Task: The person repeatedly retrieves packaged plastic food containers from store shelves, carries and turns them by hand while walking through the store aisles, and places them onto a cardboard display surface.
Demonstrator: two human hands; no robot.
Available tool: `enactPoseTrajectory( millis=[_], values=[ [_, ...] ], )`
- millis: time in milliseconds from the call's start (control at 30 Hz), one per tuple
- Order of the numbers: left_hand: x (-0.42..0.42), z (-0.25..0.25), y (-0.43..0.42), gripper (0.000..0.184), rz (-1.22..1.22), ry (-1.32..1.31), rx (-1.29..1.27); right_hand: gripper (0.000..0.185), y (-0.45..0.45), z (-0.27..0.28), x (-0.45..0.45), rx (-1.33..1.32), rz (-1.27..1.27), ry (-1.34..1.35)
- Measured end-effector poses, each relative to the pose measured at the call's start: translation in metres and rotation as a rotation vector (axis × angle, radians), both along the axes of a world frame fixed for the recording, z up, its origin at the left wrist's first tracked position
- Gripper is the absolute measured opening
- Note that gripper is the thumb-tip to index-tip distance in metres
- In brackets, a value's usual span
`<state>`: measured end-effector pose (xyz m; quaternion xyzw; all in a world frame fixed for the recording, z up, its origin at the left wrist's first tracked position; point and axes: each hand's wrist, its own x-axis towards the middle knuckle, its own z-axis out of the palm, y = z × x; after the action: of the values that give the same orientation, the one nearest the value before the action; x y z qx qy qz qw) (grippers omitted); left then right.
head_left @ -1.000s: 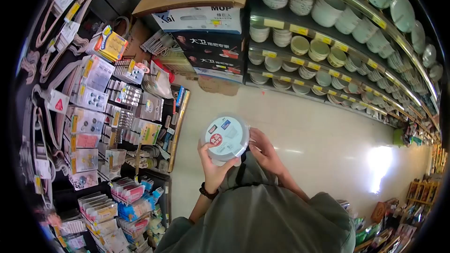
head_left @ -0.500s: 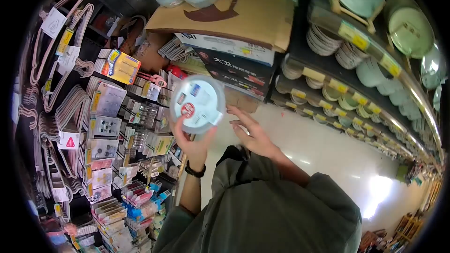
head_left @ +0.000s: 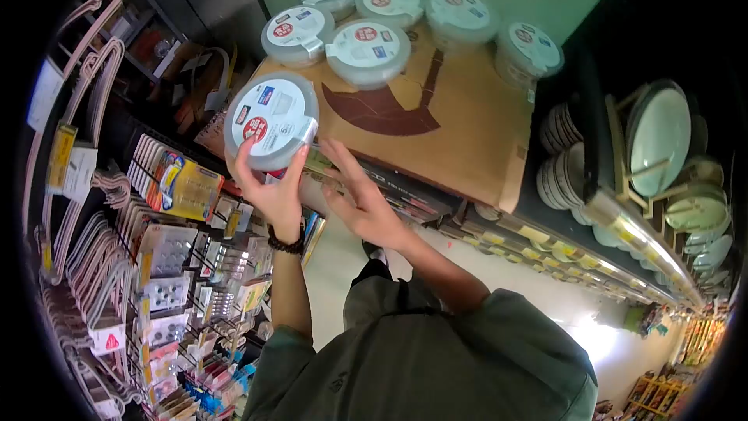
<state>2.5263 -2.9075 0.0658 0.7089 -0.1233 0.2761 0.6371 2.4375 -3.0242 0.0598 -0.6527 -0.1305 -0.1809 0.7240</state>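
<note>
My left hand (head_left: 274, 196) grips a round lidded food container (head_left: 290, 113) by its near edge, its thumb and fingers on the rim and lid. The lid carries a white label with a red circle and faces up toward me. My right hand (head_left: 360, 201) is just right of the container, fingers stretched out and holding nothing. Whether its fingertips touch the container I cannot tell. Beyond my hands, a brown cardboard box (head_left: 475, 121) bears several similar containers, among them a near one (head_left: 368, 53) and one at the right corner (head_left: 530, 53).
Clothes hangers (head_left: 97, 265) and hanging packaged goods (head_left: 167, 296) line the left side. On the right, shelves hold stacked bowls (head_left: 562, 179) and plates (head_left: 658, 140) behind a metal rail (head_left: 647, 242). A pale floor (head_left: 499, 273) lies below, between the shelves.
My view has tilted up, showing more of the box top and its containers. My left hand has carried its container left and toward the box; my right hand has followed, still open.
</note>
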Motion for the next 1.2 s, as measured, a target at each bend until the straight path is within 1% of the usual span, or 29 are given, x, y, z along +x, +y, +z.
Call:
enactPoseTrajectory(
  millis=[33,67,100,167,200,300,333,433,467,500,533,567,633,667,700,733,767,800,833,900,967,1000,1033,1100,1167,1200],
  values=[
    [0.016,0.001,-0.004,0.071,0.021,0.005,0.029,0.075,0.002,-0.004,0.020,0.056,0.018,-0.001],
    [0.035,-0.005,-0.007,0.076,0.089,0.013,0.167,0.076,0.005,-0.008,0.037,0.111,0.038,0.000],
    [0.047,-0.010,-0.008,0.075,0.104,0.018,0.170,0.078,0.006,-0.008,0.050,0.165,0.060,-0.001],
    [0.067,-0.013,-0.011,0.073,0.127,0.015,0.175,0.079,0.008,-0.005,0.062,0.127,0.105,0.042],
    [0.072,-0.012,-0.013,0.078,0.127,0.004,0.143,0.079,0.009,-0.003,0.066,0.110,0.125,0.062],
    [0.079,-0.008,-0.016,0.088,0.176,0.012,0.187,0.076,0.014,-0.007,0.071,0.196,0.096,0.104],
    [0.079,-0.007,-0.013,0.099,0.099,0.075,0.150,0.074,0.014,-0.008,0.071,0.201,0.113,0.133],
    [0.085,-0.014,-0.002,0.103,0.128,-0.010,0.271,0.065,0.008,-0.012,0.062,0.238,0.204,0.217],
    [0.083,-0.017,0.003,0.106,0.069,0.000,0.236,0.062,0.007,-0.014,0.058,0.260,0.256,0.238],
    [0.077,-0.020,0.009,0.104,0.037,0.025,0.185,0.058,0.008,-0.017,0.053,0.284,0.310,0.261],
    [0.067,-0.024,0.015,0.101,0.008,0.047,0.133,0.047,0.011,-0.022,0.049,0.308,0.332,0.271],
    [0.057,-0.028,0.022,0.099,-0.017,0.064,0.082,0.044,0.011,-0.030,0.045,0.340,0.386,0.342],
    [0.023,-0.043,0.041,0.075,0.035,0.162,0.196,0.039,0.012,-0.047,0.036,0.399,0.502,0.487],
    [0.003,-0.063,0.048,0.064,0.032,0.111,0.122,0.032,0.015,-0.052,0.034,0.491,0.530,0.532],
    [-0.030,-0.068,0.051,0.054,0.131,0.184,0.259,0.033,0.019,-0.059,0.030,0.595,0.540,0.656],
    [-0.064,-0.078,0.048,0.044,0.148,0.168,0.211,0.035,0.024,-0.070,0.027,0.697,0.545,0.784],
    [-0.094,-0.090,0.051,0.041,0.165,0.063,0.471,0.037,0.028,-0.083,0.024,0.798,0.544,0.912],
    [-0.121,-0.087,0.041,0.041,0.105,0.053,0.513,0.042,0.033,-0.104,0.015,0.832,0.635,1.019],
    [-0.140,-0.097,0.044,0.044,-0.057,0.065,0.695,0.046,0.035,-0.119,0.003,1.009,0.770,1.087],
    [-0.177,-0.133,0.053,0.043,0.085,0.271,0.869,0.051,0.045,-0.143,-0.030,1.077,0.892,1.111],
    [-0.200,-0.149,0.076,0.044,0.259,0.524,1.013,0.053,0.047,-0.152,-0.046,0.792,0.796,1.202],
    [-0.223,-0.173,0.089,0.044,0.359,0.672,0.892,0.049,0.048,-0.166,-0.050,0.808,0.823,1.190],
    [-0.259,-0.217,0.116,0.046,0.439,0.835,0.894,0.044,0.045,-0.163,-0.048,0.933,0.868,1.188],
    [-0.308,-0.220,0.143,0.041,0.460,0.998,0.808,0.039,0.046,-0.148,-0.039,1.051,0.832,1.302],
    [-0.342,-0.209,0.164,0.034,0.430,0.917,0.789,0.036,0.048,-0.143,-0.041,0.808,0.788,1.239],
    [-0.352,-0.198,0.167,0.028,0.466,0.846,0.783,0.029,0.054,-0.146,-0.041,0.780,0.738,1.311]
  ],
)
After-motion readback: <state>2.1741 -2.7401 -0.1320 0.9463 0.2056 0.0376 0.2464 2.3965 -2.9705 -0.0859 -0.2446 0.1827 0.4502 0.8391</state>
